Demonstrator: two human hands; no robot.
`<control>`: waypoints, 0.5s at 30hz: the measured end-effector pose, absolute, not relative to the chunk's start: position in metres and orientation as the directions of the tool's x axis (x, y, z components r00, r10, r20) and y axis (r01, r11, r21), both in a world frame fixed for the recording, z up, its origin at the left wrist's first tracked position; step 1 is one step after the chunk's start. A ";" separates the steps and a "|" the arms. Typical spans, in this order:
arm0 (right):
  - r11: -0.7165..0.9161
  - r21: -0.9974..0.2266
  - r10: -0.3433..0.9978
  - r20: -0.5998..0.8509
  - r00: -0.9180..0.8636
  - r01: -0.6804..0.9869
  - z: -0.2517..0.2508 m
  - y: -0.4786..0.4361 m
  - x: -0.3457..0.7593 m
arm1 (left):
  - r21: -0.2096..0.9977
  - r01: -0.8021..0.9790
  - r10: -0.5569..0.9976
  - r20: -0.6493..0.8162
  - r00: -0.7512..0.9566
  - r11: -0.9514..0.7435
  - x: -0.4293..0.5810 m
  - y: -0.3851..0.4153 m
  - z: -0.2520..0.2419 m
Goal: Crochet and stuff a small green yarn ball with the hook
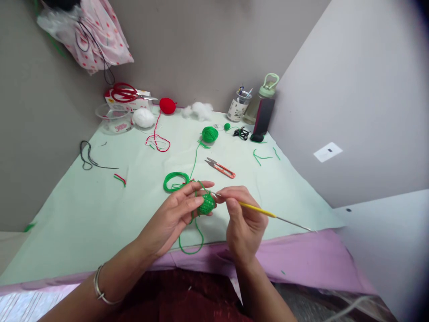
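Between the thumb and fingers of my left hand (pixel 181 205) is a small round green crochet piece (pixel 207 204), with green yarn running over the index finger. My right hand (pixel 246 219) grips a crochet hook (pixel 258 209) with a yellow handle; its tip meets the upper edge of the crochet piece. A loop of green yarn (pixel 191 253) hangs below my left hand. Behind that hand lies a coil of green yarn (pixel 165 182), and a strand leads back to a green yarn ball (pixel 210 134). Orange-handled thread snips (pixel 221 168) lie just beyond my hands.
At the back left are a clear plastic bowl (pixel 114 123), white yarn ball (pixel 144 117), red scissors (pixel 124 93) on a box and red yarn ball (pixel 167 106). White stuffing (pixel 201 111), a pen cup (pixel 238 107) and a bottle (pixel 256 107) stand along the back. Walls enclose the table.
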State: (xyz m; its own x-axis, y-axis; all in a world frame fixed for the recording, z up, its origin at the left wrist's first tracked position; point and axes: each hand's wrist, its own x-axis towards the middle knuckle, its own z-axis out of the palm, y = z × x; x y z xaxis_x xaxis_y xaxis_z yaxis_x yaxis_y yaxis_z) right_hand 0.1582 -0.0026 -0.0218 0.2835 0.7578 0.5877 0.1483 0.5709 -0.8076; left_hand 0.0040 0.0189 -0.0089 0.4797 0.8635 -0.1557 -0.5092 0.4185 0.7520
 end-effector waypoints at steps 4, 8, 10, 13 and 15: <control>0.548 -0.835 0.795 0.539 0.278 0.051 -0.024 0.000 0.160 | 0.786 -0.468 0.868 -0.167 0.468 0.403 0.003 0.020 -0.010; 0.539 -0.842 0.830 0.532 0.167 0.008 -0.024 0.000 0.167 | 0.805 -0.456 0.876 -0.155 0.456 0.380 0.000 0.022 -0.010; 0.526 -0.850 0.843 0.525 0.113 0.022 -0.023 -0.002 0.170 | 0.822 -0.443 0.881 -0.141 0.452 0.359 -0.001 0.023 -0.008; 0.500 -0.865 0.863 0.502 0.055 0.045 -0.023 -0.003 0.171 | 0.864 -0.393 0.894 -0.129 0.429 0.313 0.003 0.024 -0.004; 0.481 -0.876 0.875 0.482 0.051 0.033 -0.025 -0.002 0.169 | 0.904 -0.351 0.926 -0.110 0.362 0.245 0.007 0.024 -0.002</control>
